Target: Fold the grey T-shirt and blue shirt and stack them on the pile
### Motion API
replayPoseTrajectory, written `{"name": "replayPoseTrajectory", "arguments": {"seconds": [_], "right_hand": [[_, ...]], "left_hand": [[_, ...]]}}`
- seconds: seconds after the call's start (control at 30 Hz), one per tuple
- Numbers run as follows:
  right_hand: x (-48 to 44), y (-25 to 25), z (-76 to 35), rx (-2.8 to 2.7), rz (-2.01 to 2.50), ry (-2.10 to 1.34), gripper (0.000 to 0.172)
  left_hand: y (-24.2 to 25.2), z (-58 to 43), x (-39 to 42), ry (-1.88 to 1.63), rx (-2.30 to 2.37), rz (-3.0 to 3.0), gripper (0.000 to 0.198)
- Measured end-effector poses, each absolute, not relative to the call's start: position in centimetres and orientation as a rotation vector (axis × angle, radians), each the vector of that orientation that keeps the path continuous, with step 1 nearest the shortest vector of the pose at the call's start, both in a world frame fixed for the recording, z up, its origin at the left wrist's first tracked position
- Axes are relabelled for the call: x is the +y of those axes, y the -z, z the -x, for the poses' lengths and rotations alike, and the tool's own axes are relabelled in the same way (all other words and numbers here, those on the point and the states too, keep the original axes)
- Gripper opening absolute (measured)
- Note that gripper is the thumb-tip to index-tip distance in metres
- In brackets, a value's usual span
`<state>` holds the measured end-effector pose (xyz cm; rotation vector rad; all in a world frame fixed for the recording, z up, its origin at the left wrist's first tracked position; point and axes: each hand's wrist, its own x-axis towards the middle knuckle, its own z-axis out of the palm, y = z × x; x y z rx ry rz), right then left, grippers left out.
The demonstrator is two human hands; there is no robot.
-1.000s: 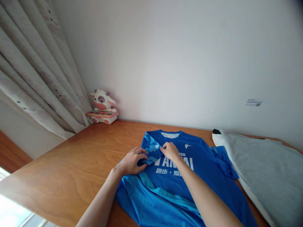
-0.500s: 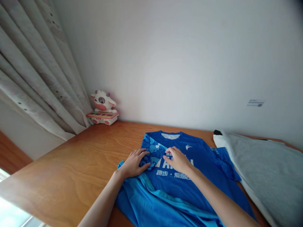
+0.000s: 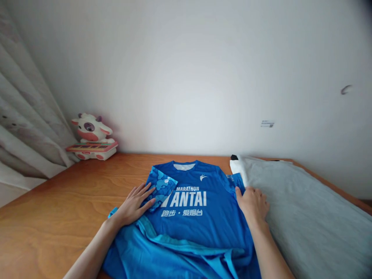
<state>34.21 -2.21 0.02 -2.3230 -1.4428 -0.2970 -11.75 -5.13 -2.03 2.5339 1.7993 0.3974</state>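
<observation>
A blue short-sleeved T-shirt [image 3: 209, 228] with white "MARATHON YANTAI" print lies front up, its collar toward the wall. The cloud-patterned left sleeve [image 3: 162, 186] is folded in over the chest. My left hand [image 3: 135, 203] rests flat along that folded edge, fingers spread. Over at the opposite sleeve [image 3: 236, 182], my right hand [image 3: 252, 203] is open, thumb apart from its bent fingers. It covers most of that sleeve. The lower part of the shirt is turned up in loose folds, showing a lighter blue side [image 3: 174, 248].
A grey cloth [image 3: 305, 205] lies to the right, with white and black fabric at its far left corner. On the wooden table [image 3: 72, 197], a cow-shaped toy keyboard [image 3: 93, 137] stands by the curtain [image 3: 26, 116]. The wall [image 3: 186, 77] borders the back.
My right hand has moved from the folded sleeve across to the shirt's other sleeve. My left hand stays on the folded side. The view has turned to the right.
</observation>
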Motion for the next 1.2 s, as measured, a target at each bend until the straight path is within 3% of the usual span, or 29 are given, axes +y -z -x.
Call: {"name": "replayPoseTrajectory", "arguments": {"seconds": [0.2, 0.37, 0.53, 0.63, 0.73, 0.8, 0.97, 1.1, 1.2], "right_hand": [[-2.3, 1.5, -35.1, -1.422, 2.301, 0.129, 0.045], [-1.2, 1.1, -34.9, -1.452, 2.194, -0.005, 0.023], [-1.7, 0.6, -32.1, -1.599, 1.920, -0.100, 0.037], [-3.7, 0.2, -29.9, -1.943, 1.531, -0.159, 0.034], [-5.3, 0.0, -29.2, -2.156, 1.231, -0.164, 0.044], [-5.6, 0.0, -29.6, -2.120, 1.297, -0.157, 0.045], [-5.2, -0.4, -31.5, -2.138, 1.389, -0.213, 0.026], [-5.0, -0.5, -32.6, -2.160, 1.407, -0.217, 0.049], [-4.4, 0.2, -33.1, -2.067, 1.520, -0.145, 0.052]], "left_hand": [[2.0, 11.8, -5.2, -0.364, 1.850, -2.509, 0.061], [2.1, 12.0, -5.1, -0.389, 1.828, -2.538, 0.056], [2.4, 12.1, -4.8, -0.399, 1.838, -2.525, 0.054], [2.4, 12.2, -4.7, -0.401, 1.839, -2.523, 0.053], [1.9, 12.0, -4.8, -0.484, 1.869, -2.533, 0.051], [1.2, 11.5, -5.0, -0.626, 1.862, -2.543, 0.049], [-1.0, 8.7, -5.0, -0.960, 1.713, -2.486, 0.040], [-2.8, 3.4, -4.1, -0.816, 1.513, -2.539, 0.033], [-3.3, -2.6, -3.0, -0.649, 1.320, -2.638, 0.034]]}}
